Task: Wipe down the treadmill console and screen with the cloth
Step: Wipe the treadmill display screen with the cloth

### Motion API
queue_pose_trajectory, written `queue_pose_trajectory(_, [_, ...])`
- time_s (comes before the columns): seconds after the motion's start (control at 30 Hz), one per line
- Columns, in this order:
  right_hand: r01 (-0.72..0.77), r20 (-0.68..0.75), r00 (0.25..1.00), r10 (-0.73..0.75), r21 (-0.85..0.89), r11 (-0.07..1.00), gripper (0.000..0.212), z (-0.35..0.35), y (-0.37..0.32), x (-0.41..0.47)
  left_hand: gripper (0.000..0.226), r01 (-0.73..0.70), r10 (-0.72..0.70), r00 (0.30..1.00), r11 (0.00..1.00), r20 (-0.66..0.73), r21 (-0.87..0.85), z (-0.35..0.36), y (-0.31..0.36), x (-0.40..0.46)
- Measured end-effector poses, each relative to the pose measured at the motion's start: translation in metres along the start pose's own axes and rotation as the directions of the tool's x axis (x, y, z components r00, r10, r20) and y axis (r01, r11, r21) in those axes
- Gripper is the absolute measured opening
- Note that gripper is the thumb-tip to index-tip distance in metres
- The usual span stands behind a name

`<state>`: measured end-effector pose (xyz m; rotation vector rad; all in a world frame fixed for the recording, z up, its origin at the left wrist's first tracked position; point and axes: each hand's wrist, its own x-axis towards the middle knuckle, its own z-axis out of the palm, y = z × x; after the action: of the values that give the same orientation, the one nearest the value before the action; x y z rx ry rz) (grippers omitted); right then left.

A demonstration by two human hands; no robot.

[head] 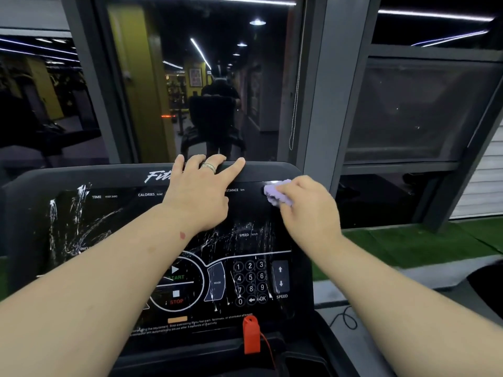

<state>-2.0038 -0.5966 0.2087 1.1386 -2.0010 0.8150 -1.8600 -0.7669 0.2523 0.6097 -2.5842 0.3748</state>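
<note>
Your cloth (277, 195) is a small, soft, pale purple wad with a fluffy surface. You hold it bunched in the curled fingers of your right hand (307, 208), and it presses on the upper right corner of the screen (130, 221), just under the top edge of the console (272, 170).

The screen is a flat, glossy black panel. White streaks and splashes cover its left part and the middle above the number keys (250, 281). The printed labels are white; the START word is green and the STOP word is red.

Your left hand (200, 191) lies flat on the console top, with the fingers spread wide and straight over the matte black rim. It has a metal ring (209, 167) on one finger.

A red plastic safety clip (251, 334) with a thin red cord sits at the lower edge of the console.
</note>
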Motion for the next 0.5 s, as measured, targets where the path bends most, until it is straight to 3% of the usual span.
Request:
queue_pose_trajectory(0.07, [0.027, 0.055, 0.998, -0.027, -0.005, 1.000, 0.021, 0.013, -0.002, -0.030, 0.079, 0.001, -0.001, 1.000, 1.000, -0.004, -0.001, 0.000, 0.000, 0.000])
queue_pose_trajectory(0.13, [0.169, 0.157, 0.973, -0.167, 0.001, 0.986, 0.021, 0.013, -0.003, -0.056, 0.079, 0.002, -0.002, 1.000, 1.000, -0.007, -0.003, 0.001, 0.001, -0.001])
queue_pose_trajectory(0.2, [0.240, 0.182, 0.954, -0.237, 0.010, 0.971, 0.022, 0.004, 0.003, -0.035, 0.079, 0.008, -0.008, 1.000, 1.000, -0.014, -0.001, 0.001, 0.002, -0.001])
queue_pose_trajectory(0.33, [-0.051, 0.013, 0.999, 0.051, -0.010, 0.999, 0.024, 0.003, 0.001, 0.004, 0.080, 0.009, -0.009, 1.000, 1.000, -0.027, -0.012, 0.001, 0.001, -0.001])
queue_pose_trajectory(0.4, [-0.050, 0.025, 0.998, 0.051, -0.013, 0.999, 0.019, 0.012, -0.001, -0.020, 0.080, 0.008, -0.008, 0.999, 1.000, -0.032, -0.005, 0.001, 0.000, -0.001])
queue_pose_trajectory(0.5, [0.080, 0.158, 0.984, -0.079, -0.001, 0.997, 0.023, 0.007, -0.004, -0.051, 0.080, 0.015, -0.015, 0.999, 1.000, -0.034, -0.005, 0.001, 0.001, -0.001])
